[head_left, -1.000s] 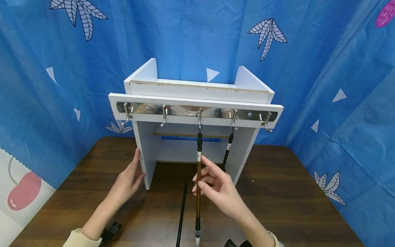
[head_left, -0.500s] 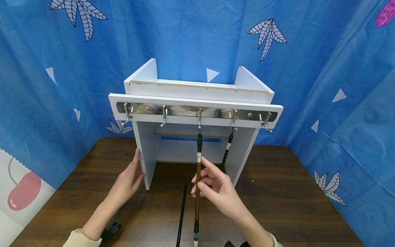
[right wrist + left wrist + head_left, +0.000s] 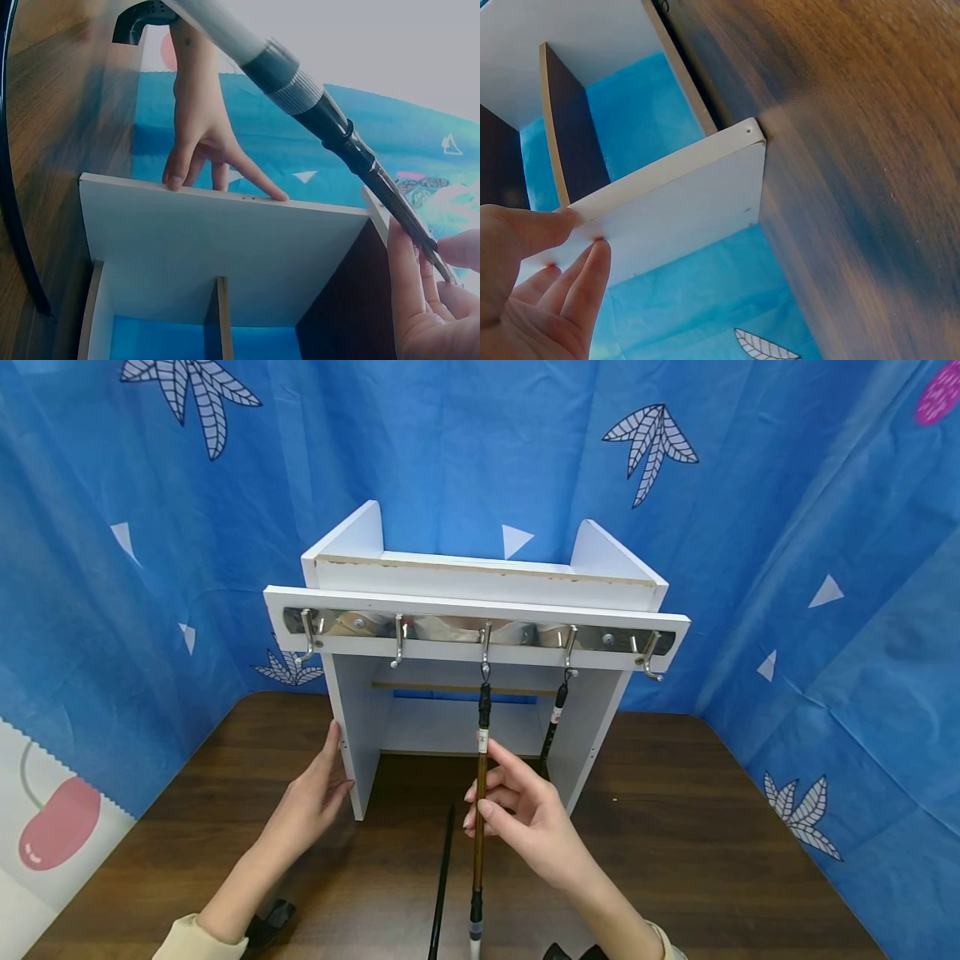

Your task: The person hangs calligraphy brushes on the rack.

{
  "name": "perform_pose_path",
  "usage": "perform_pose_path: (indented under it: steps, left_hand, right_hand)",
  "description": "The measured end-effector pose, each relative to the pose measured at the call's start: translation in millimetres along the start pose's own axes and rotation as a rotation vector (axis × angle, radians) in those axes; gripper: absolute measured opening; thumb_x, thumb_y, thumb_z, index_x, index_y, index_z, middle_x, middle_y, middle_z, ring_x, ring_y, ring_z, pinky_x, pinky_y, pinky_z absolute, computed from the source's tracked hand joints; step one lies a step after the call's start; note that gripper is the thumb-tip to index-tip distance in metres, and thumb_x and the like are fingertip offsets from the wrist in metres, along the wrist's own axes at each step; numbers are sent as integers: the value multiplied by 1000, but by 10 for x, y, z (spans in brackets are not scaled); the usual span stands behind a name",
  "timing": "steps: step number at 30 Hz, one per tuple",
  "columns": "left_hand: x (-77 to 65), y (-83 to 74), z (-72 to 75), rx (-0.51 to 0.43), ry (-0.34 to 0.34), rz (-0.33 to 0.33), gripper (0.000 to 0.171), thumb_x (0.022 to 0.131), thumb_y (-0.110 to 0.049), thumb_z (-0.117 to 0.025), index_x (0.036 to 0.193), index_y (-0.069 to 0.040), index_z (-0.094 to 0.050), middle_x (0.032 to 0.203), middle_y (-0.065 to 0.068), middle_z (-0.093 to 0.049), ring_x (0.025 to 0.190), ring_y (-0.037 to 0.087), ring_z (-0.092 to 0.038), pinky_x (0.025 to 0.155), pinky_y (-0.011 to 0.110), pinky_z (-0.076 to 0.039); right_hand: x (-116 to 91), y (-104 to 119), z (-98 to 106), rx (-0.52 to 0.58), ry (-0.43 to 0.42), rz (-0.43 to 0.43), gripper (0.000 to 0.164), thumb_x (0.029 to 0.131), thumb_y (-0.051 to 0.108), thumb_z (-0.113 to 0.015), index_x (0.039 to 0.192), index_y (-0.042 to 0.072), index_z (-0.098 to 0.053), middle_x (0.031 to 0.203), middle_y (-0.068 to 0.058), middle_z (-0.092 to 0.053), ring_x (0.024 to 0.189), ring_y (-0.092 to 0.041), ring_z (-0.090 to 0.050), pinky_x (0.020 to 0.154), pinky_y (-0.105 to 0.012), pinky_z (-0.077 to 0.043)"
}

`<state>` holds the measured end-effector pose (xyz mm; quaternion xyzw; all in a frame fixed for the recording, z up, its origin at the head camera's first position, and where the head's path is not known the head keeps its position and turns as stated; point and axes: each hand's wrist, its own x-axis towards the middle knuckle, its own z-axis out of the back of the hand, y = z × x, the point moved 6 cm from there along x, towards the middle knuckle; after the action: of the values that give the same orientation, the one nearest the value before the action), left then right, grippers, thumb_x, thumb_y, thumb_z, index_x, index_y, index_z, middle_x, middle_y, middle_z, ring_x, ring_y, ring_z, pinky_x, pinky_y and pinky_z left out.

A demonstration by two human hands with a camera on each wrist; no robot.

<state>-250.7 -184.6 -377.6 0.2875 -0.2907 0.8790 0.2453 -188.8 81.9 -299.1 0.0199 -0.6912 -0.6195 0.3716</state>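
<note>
In the head view, a calligraphy brush (image 3: pixel 481 777) with a brown shaft, black fittings and a white tip hangs by its loop from the middle hook (image 3: pixel 486 643). My right hand (image 3: pixel 528 814) pinches its shaft between thumb and fingers, just below the white label. The right wrist view shows the brush's pale tip (image 3: pixel 217 30) close up. My left hand (image 3: pixel 307 802) touches the left side panel (image 3: pixel 356 752) of a white shelf, its fingers mostly straight. In the left wrist view, its fingertips (image 3: pixel 596 251) rest on the panel's outer face and edge.
A black, white-labelled stick (image 3: pixel 555 722) hangs from the hook to the right. A thin black rod-like thing (image 3: pixel 442 877) shows left of the brush. The hook rail (image 3: pixel 476 633) juts across the shelf front. A blue curtain (image 3: pixel 480 443) backs the wooden table (image 3: pixel 675 843).
The brush's lower end has swung slightly left, with my right hand still pinching the shaft. My left hand stays in place on the panel.
</note>
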Motion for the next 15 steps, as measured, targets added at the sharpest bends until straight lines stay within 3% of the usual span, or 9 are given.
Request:
perform_pose_path:
  steps: [15]
  left_hand:
    - [-3,-14,12,0,-9,-9,108,70,17,-73,151,-9,-6,141,28,-34,87,33,-65,67,38,-55]
  right_hand:
    - [48,-81,35,-7,-26,-32,63,92,-7,-52,148,13,-29,101,-24,-52,83,-23,-63,72,-47,-55]
